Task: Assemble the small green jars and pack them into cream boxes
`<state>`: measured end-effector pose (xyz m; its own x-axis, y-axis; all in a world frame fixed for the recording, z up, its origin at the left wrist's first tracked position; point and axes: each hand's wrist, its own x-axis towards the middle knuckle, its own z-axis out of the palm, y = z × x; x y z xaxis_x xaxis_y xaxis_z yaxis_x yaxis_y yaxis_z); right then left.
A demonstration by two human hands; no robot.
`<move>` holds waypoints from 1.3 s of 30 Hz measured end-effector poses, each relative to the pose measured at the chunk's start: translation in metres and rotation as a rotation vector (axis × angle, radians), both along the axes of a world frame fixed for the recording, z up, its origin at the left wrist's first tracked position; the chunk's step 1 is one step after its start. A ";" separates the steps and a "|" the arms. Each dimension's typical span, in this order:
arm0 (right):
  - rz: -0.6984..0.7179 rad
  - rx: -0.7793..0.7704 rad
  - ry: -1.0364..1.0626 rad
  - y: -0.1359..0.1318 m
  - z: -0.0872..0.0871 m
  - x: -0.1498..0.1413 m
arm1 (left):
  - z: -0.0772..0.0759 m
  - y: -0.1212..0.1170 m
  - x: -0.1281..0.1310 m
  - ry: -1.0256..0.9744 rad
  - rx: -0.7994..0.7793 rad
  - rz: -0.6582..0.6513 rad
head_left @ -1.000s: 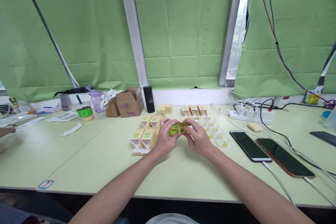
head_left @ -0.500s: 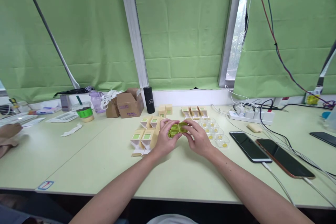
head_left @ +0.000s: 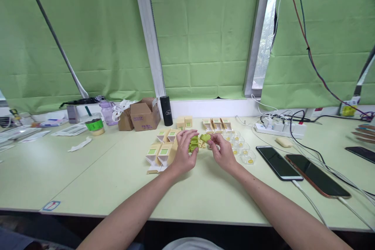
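Hands apart; right hand (head_left: pixel 225 153) pinches curved lime-green plastic piece (head_left: pixel 205 138); left hand (head_left: pixel 185 153) at green plastic cups (head_left: pixel 193 143), grip unclear. Best pinch lightly.

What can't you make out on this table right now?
In the head view:
- Green containers: left side hidden by the left hand.
- Green piece: one end hidden by the right hand's fingers.
- Yellow bits: too small.
- Black bottle: lettering too small.
- Another person's hand: blurred, cut off by the right edge.

L hand (head_left: pixel 185 150) loosely cupped, R hand (head_left: pixel 222 151) pinching, arms (head_left: pixel 137 202) fwd.
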<state>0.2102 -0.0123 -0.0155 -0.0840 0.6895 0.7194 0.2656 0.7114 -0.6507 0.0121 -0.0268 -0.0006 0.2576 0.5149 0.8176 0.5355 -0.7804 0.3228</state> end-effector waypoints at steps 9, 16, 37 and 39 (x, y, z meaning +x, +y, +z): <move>0.015 -0.130 -0.035 -0.004 0.001 -0.001 | -0.005 0.001 0.004 0.133 0.059 0.043; 0.031 -0.146 -0.094 -0.009 0.002 -0.003 | -0.005 0.002 0.003 0.152 0.117 0.009; -0.527 -0.057 -1.111 0.003 0.030 0.041 | -0.004 0.022 -0.001 -0.669 -0.674 -0.322; -0.532 -0.060 -1.154 0.002 0.029 0.040 | -0.004 0.021 0.000 -0.691 -0.687 -0.362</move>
